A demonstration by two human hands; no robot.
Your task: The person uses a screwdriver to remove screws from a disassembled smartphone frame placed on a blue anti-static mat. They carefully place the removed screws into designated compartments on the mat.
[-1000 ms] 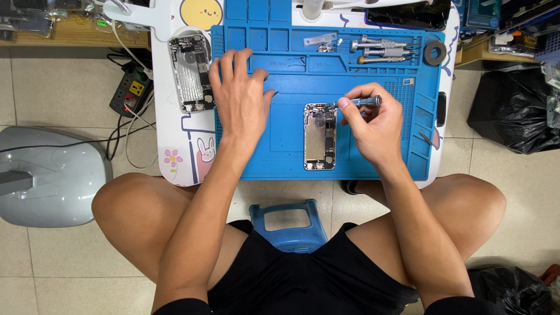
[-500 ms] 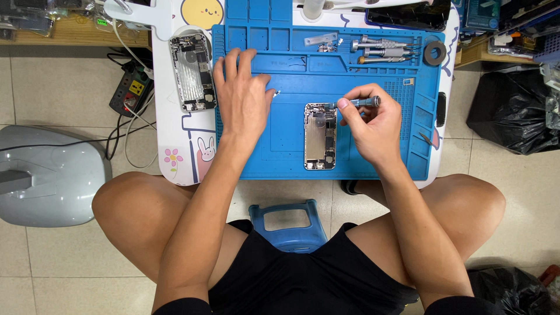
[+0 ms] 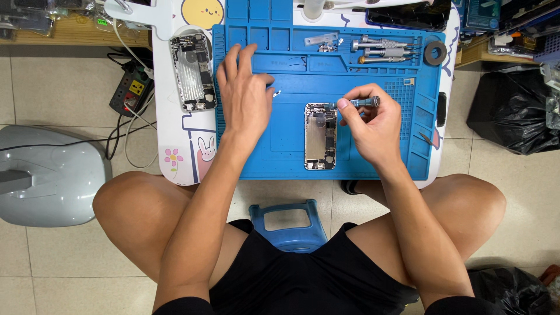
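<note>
An opened phone body (image 3: 320, 136) with its insides showing lies on the blue work mat (image 3: 280, 146). My right hand (image 3: 368, 125) holds a small blue-handled screwdriver (image 3: 357, 103) sideways, its tip at the phone's upper right edge. My left hand (image 3: 243, 96) rests flat on the mat left of the phone, fingers spread and pointing away from me, with nothing in it. Tiny loose parts (image 3: 276, 93) lie on the mat by its thumb.
A second opened phone body (image 3: 192, 71) lies on the white table left of the mat. Screwdrivers (image 3: 382, 51) and a round black roll (image 3: 434, 53) sit at the mat's far right. A power strip (image 3: 129, 88), grey bin lid (image 3: 49, 175), black bags (image 3: 513, 111) and blue stool (image 3: 290, 224) surround me.
My left hand has slid slightly toward me and to the right on the mat. My right hand keeps the screwdriver at the phone's top edge.
</note>
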